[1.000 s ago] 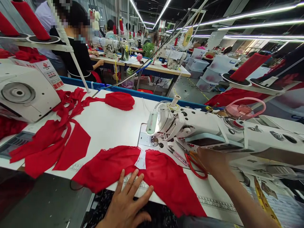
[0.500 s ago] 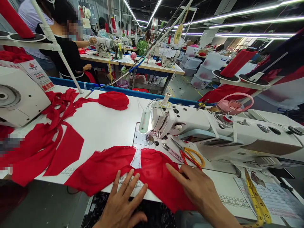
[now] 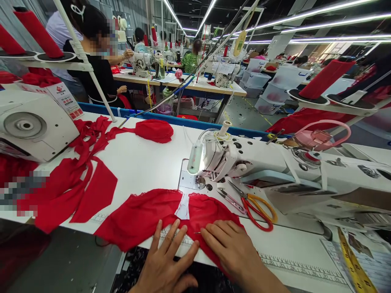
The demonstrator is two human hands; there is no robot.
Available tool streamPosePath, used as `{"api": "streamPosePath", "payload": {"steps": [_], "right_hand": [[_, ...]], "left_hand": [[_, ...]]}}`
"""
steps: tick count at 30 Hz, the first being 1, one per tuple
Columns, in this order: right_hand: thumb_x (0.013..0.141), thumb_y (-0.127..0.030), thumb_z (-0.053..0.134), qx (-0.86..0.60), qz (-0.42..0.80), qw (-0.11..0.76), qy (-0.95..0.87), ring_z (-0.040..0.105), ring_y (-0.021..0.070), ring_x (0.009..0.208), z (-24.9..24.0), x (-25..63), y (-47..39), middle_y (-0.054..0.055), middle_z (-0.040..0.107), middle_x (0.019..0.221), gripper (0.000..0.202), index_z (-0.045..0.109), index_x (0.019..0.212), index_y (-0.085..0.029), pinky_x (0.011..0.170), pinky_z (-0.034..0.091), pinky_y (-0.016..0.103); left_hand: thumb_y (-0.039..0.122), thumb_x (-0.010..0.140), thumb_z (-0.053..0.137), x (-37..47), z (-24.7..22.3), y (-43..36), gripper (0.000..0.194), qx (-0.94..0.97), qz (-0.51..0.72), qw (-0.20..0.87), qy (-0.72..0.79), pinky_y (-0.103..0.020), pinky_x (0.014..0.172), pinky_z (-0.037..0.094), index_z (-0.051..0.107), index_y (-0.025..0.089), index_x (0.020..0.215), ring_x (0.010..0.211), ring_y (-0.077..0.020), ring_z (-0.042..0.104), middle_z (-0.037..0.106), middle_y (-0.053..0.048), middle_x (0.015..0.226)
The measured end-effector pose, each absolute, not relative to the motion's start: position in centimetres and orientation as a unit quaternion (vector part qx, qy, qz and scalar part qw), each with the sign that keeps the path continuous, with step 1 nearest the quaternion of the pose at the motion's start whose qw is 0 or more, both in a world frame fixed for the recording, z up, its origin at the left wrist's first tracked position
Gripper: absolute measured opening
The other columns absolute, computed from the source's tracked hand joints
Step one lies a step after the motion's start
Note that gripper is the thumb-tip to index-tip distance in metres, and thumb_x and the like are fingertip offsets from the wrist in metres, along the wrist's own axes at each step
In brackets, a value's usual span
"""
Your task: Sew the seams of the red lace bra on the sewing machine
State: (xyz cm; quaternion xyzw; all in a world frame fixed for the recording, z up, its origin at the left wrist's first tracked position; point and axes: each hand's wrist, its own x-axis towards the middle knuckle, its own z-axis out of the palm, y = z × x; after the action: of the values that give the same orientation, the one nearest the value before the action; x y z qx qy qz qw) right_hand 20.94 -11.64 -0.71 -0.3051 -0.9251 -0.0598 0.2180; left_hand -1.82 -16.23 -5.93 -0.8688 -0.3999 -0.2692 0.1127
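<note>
A red fabric piece (image 3: 143, 209) lies spread along the table's front edge, with a white insert (image 3: 183, 206) at its middle, just below the sewing machine's needle plate (image 3: 187, 179). My left hand (image 3: 171, 258) rests with fingers spread on the fabric's lower edge and the printed ruler. On the right half of the red fabric lies my right hand (image 3: 227, 248), fingers together and bent; a thin pointed metal tip shows at its fingertips, the rest hidden by the hand. Scissors with red and orange handles (image 3: 259, 209) and small pink snips (image 3: 232, 202) lie right of the fabric.
The white sewing machine (image 3: 269, 162) fills the right side. Red cut pieces (image 3: 97, 191) lie at left beside another machine (image 3: 36, 126). A yellow tape measure (image 3: 354, 264) is at lower right. A person in black (image 3: 91, 77) sits beyond the blue trough.
My right hand has moved left and inward over the fabric, its fingers now together instead of pointing. A thin metal tip now shows at them. The view has shifted slightly. My left hand stays spread.
</note>
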Motion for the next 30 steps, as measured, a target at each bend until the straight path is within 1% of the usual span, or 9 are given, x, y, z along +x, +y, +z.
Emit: {"api": "streamPosePath", "payload": {"steps": [2, 6, 9, 13, 16, 19, 22, 30], "right_hand": [[0.102, -0.008, 0.032, -0.305, -0.055, 0.219, -0.925, 0.058, 0.0191, 0.082, -0.6, 20.7, -11.6, 0.006, 0.070, 0.095, 0.034, 0.065, 0.109, -0.015, 0.074, 0.036, 0.034], [0.102, -0.008, 0.034, -0.310, -0.064, 0.209, -0.925, 0.059, 0.0190, 0.085, -0.8, 20.5, -11.5, 0.006, 0.071, 0.095, 0.033, 0.066, 0.110, -0.016, 0.077, 0.038, 0.034], [0.101, -0.008, 0.038, -0.315, -0.078, 0.202, -0.924, 0.059, 0.0190, 0.085, -1.2, 20.5, -11.4, 0.006, 0.071, 0.095, 0.031, 0.066, 0.110, -0.017, 0.079, 0.039, 0.034], [0.101, -0.008, 0.036, -0.318, -0.080, 0.213, -0.921, 0.060, 0.0192, 0.088, -1.4, 20.5, -11.2, 0.006, 0.071, 0.096, 0.033, 0.066, 0.110, -0.018, 0.081, 0.039, 0.035], [0.100, -0.007, 0.037, -0.318, -0.071, 0.207, -0.923, 0.061, 0.0192, 0.088, -1.4, 20.5, -11.2, 0.006, 0.071, 0.096, 0.033, 0.066, 0.111, -0.017, 0.082, 0.038, 0.035], [0.101, -0.007, 0.033, -0.313, -0.066, 0.212, -0.923, 0.061, 0.0195, 0.088, -1.3, 20.5, -11.2, 0.006, 0.071, 0.096, 0.035, 0.065, 0.112, -0.016, 0.081, 0.038, 0.035], [0.101, -0.007, 0.032, -0.311, -0.075, 0.220, -0.922, 0.061, 0.0196, 0.088, -1.3, 20.4, -11.2, 0.006, 0.072, 0.096, 0.036, 0.065, 0.111, -0.016, 0.084, 0.037, 0.036], [0.100, -0.005, 0.033, -0.306, -0.080, 0.198, -0.928, 0.062, 0.0205, 0.088, -1.1, 20.2, -11.1, 0.007, 0.071, 0.097, 0.035, 0.064, 0.112, -0.014, 0.085, 0.037, 0.037]], "left_hand": [[0.066, 0.085, 0.062, -1.7, -6.2, -16.2, 0.062, -0.863, -0.286, 0.101, -0.403, -0.060, 0.121, 0.010, 0.060, 0.030, 0.135, 0.137, -0.0335, 0.045, 0.060, -0.009, 0.137], [0.061, 0.087, 0.064, -1.6, -6.4, -16.1, 0.056, -0.869, -0.275, 0.108, -0.397, -0.061, 0.121, 0.009, 0.061, 0.029, 0.133, 0.138, -0.0345, 0.043, 0.059, -0.008, 0.139], [0.063, 0.086, 0.064, -1.6, -6.5, -16.1, 0.057, -0.862, -0.293, 0.104, -0.399, -0.062, 0.121, 0.009, 0.062, 0.029, 0.132, 0.138, -0.0348, 0.042, 0.059, -0.008, 0.139], [0.063, 0.084, 0.066, -1.5, -6.5, -16.2, 0.058, -0.859, -0.299, 0.091, -0.404, -0.060, 0.121, 0.010, 0.062, 0.030, 0.132, 0.138, -0.0340, 0.043, 0.059, -0.008, 0.138], [0.063, 0.084, 0.067, -1.5, -6.6, -16.2, 0.060, -0.858, -0.295, 0.081, -0.413, -0.059, 0.121, 0.010, 0.060, 0.031, 0.135, 0.138, -0.0329, 0.043, 0.059, -0.010, 0.138], [0.064, 0.084, 0.065, -1.5, -6.7, -16.2, 0.061, -0.856, -0.299, 0.086, -0.412, -0.060, 0.121, 0.011, 0.060, 0.031, 0.135, 0.138, -0.0328, 0.044, 0.059, -0.011, 0.136], [0.065, 0.085, 0.063, -1.5, -6.9, -16.2, 0.058, -0.856, -0.302, 0.096, -0.409, -0.061, 0.121, 0.012, 0.061, 0.031, 0.133, 0.138, -0.0335, 0.044, 0.059, -0.011, 0.136], [0.064, 0.087, 0.061, -1.5, -7.0, -16.2, 0.056, -0.854, -0.298, 0.102, -0.413, -0.061, 0.121, 0.013, 0.061, 0.030, 0.131, 0.137, -0.0335, 0.045, 0.059, -0.011, 0.136]]}}
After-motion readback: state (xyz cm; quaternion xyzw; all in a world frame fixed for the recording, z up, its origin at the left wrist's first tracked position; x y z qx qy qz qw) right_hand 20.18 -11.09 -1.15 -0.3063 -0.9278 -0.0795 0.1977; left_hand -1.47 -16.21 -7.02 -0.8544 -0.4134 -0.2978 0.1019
